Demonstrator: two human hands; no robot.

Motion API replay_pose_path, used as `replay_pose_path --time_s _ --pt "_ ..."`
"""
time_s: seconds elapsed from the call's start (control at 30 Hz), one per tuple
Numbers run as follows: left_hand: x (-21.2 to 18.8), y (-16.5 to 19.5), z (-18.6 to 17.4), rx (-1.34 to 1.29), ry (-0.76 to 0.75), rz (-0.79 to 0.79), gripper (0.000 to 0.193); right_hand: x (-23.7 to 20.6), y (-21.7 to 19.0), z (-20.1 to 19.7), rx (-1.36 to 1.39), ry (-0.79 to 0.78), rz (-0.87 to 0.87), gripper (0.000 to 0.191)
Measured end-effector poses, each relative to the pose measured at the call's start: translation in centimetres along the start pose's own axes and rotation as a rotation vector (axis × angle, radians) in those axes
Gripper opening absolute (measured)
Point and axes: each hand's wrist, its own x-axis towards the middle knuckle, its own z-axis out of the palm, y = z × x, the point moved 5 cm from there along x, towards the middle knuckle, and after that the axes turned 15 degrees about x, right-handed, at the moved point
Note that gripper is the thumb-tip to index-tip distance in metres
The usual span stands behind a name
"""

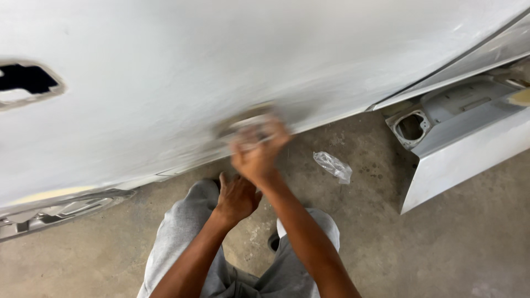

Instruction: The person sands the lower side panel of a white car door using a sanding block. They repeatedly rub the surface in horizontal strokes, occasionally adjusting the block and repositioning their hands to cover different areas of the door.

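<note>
A large white car body panel fills the upper part of the head view, dusty and matt. My right hand presses a flat sanding pad against the panel's lower part; both are blurred by motion. My left hand hangs just below it, fingers curled, close to my right wrist, and I cannot tell whether it holds anything. My knees in grey trousers are bent over the concrete floor.
A crumpled clear plastic wrapper lies on the concrete floor. To the right, a detached white body part with an opening rests on the floor. A dark handle cut-out shows at the panel's left. Trim lies lower left.
</note>
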Motion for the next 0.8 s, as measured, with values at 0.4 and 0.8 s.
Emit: replay_pose_path --time_s 0.4,0.8 --pt "0.9 -3.6 -2.6 -0.085 0.397 0.010 0.047 1.9 11.4 -13.8 1.077 0.490 0.850 0.051" --pt "-3.6 9.2 -7.0 -0.609 0.796 0.649 0.050 -3.4 -2.3 -16.8 0.839 0.072 0.845 0.046"
